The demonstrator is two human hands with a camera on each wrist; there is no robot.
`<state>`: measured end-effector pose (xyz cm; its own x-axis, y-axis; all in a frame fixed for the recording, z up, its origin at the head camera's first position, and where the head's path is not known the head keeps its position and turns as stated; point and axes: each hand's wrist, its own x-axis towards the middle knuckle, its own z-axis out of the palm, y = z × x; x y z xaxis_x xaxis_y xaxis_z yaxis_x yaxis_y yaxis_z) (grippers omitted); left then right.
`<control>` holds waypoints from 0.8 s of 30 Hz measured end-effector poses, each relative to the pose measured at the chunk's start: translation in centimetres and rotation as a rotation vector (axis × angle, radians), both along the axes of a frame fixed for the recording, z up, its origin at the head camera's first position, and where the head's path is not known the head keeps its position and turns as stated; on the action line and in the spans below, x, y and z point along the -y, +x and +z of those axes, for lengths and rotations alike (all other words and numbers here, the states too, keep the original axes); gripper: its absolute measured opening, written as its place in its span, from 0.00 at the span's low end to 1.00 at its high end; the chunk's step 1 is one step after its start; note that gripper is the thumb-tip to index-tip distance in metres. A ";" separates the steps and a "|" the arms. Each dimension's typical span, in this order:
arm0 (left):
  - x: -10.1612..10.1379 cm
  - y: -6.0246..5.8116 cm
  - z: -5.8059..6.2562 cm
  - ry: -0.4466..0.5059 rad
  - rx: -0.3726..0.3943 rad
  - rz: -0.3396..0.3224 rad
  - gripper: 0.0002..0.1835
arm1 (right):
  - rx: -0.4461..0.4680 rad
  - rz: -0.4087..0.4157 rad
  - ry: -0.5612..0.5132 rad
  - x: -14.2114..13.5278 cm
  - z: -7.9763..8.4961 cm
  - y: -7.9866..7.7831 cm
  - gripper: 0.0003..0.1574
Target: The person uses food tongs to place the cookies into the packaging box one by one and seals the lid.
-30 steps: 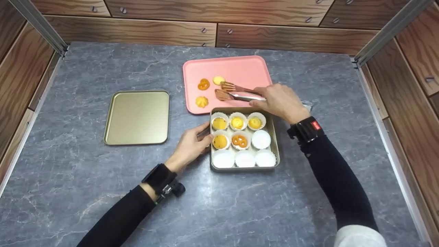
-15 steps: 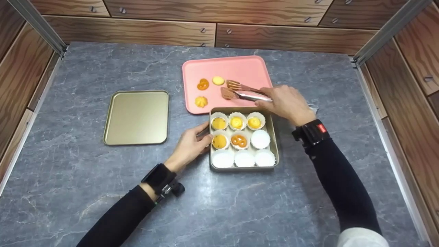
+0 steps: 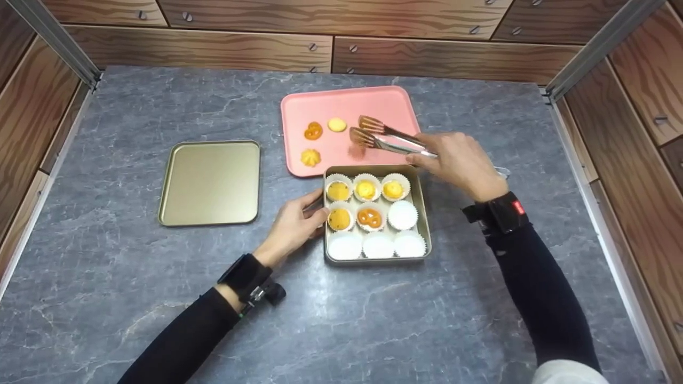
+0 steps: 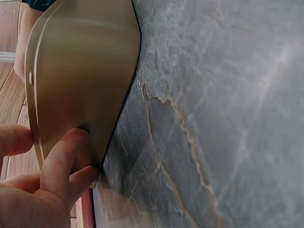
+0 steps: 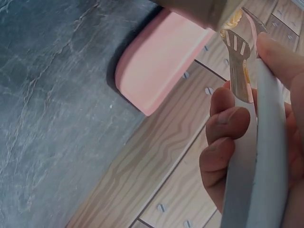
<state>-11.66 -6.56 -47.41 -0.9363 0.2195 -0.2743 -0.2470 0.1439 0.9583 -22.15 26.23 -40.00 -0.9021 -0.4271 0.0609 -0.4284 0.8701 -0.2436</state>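
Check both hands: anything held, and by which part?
Right hand grips tongs by the handles; nothing shows between their tips. Left hand only touches the tin at its left side; no grip shows.

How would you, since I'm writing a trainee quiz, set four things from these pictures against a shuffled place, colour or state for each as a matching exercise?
Things
1. Tongs
2. Tray
3. Box
4. Gold lid

Matches
A. Pink
B. Flat on the worktop, left of the box
C. Spread open over the tray
D. Holding paper cups

Pairs: 1-C, 2-A, 3-D, 4-B
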 end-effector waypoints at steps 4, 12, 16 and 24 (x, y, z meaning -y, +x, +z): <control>0.1 0.0 0.0 -0.020 -0.010 -0.001 0.35 | -0.023 -0.003 -0.004 -0.7 0.6 0.8 0.33; 0.1 -0.1 0.0 -0.026 -0.004 0.001 0.35 | -0.084 0.014 -0.001 -1.6 0.9 3.0 0.35; 0.1 0.0 0.0 -0.028 -0.004 -0.004 0.35 | -0.114 0.021 -0.007 -1.8 1.1 4.2 0.35; 0.0 0.0 0.0 -0.051 -0.012 -0.005 0.35 | -0.231 0.083 0.007 -2.4 1.4 6.8 0.34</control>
